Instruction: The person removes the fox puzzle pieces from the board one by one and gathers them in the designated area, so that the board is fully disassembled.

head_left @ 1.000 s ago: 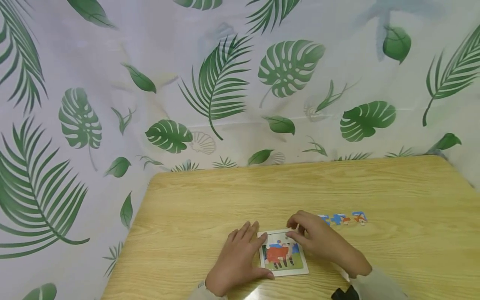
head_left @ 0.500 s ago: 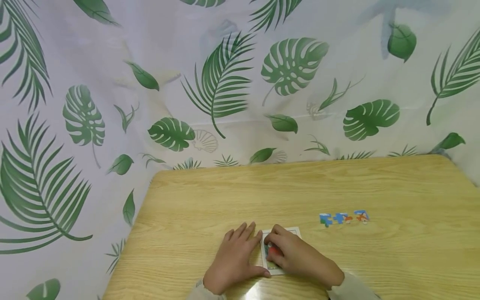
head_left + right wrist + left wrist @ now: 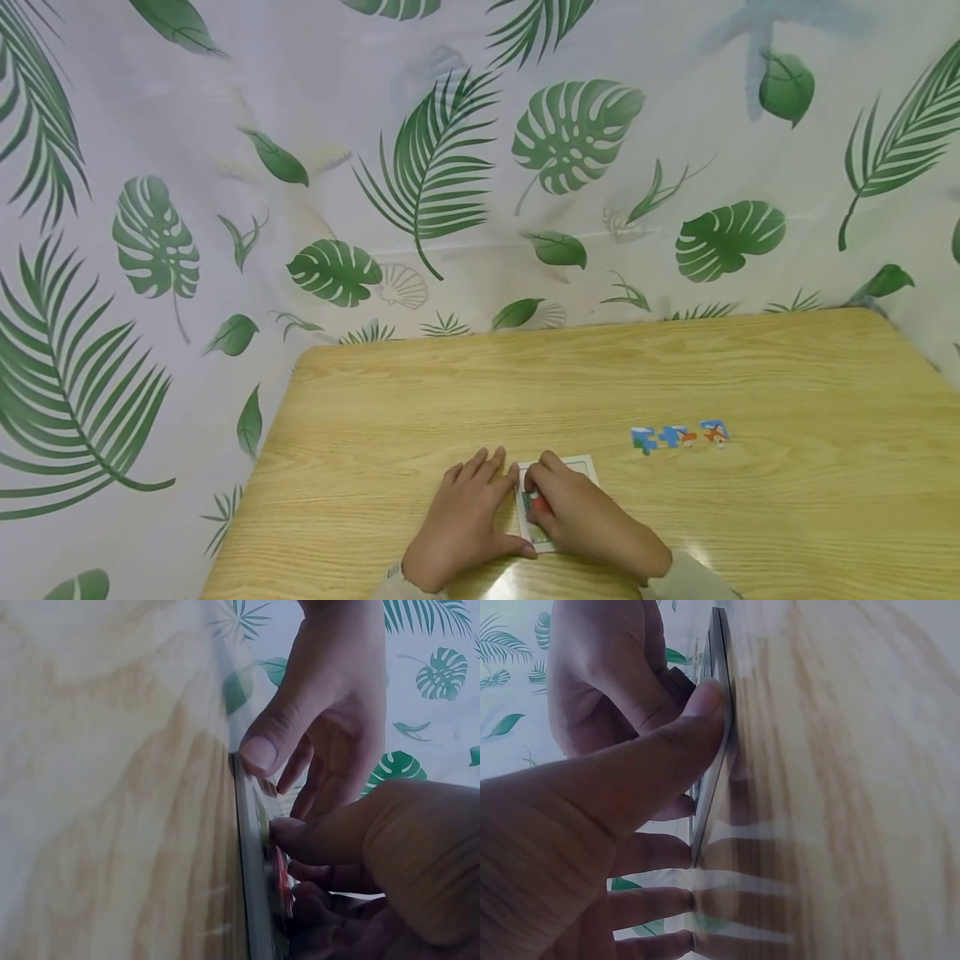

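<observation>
A small white-bordered puzzle board [image 3: 581,461] lies flat near the table's front edge, in the head view. My left hand [image 3: 461,521] rests at its left side with fingers spread and fairly straight, the thumb on the near corner and the index finger by the far corner. Over the board, my right hand [image 3: 588,512] has curled fingers and pinches a puzzle piece at the left part of the picture. A dark edge of that piece [image 3: 681,684] shows between the fingers in the left wrist view. The right hand hides most of the picture; some red [image 3: 282,879] shows beneath its fingers.
Three loose puzzle pieces lie in a row beyond the board to the right: a blue and green one [image 3: 642,439], a blue and orange one [image 3: 672,436] and a fox-face one [image 3: 716,432]. The wooden table [image 3: 420,392] meets a leaf-print cloth [image 3: 465,192] behind.
My right hand has moved left from the board's upper right corner onto the left part of the picture, its fingers now curled there. The left hand has stayed at the board's left side.
</observation>
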A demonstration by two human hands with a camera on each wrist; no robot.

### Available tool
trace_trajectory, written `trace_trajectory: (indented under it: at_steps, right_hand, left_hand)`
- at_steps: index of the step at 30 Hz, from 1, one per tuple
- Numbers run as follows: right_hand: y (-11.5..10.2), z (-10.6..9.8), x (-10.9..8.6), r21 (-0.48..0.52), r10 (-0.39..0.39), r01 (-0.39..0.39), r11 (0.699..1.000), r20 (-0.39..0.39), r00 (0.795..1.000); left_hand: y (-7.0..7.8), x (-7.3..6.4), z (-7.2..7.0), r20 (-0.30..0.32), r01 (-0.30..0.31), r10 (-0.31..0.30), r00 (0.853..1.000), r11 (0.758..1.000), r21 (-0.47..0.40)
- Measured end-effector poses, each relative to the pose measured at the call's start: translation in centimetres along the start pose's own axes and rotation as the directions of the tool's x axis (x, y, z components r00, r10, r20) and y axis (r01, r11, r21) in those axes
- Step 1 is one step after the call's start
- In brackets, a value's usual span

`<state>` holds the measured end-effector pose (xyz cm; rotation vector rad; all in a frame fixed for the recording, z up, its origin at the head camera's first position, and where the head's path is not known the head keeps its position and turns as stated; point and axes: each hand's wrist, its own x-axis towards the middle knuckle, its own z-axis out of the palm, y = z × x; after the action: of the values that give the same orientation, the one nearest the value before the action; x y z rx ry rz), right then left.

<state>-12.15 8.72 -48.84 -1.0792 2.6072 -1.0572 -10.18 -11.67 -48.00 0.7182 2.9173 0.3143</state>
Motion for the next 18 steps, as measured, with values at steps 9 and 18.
trace_trajectory:
  at_steps: [9, 18]
  right_hand:
    - [-0.56, 0.12, 0.15, -0.037, 0.047, -0.046, 0.998, 0.019, 0.999]
    - [-0.73, 0.13, 0.34, -0.013, 0.067, -0.067, 0.998, 0.047, 0.997]
  left_hand:
    - [-0.07, 0.01, 0.08, 0.005, 0.004, -0.004, 1.0, 1.0, 0.004]
    - [0.01, -0.06, -0.01, 0.018, 0.012, -0.012, 1.0, 1.0, -0.017]
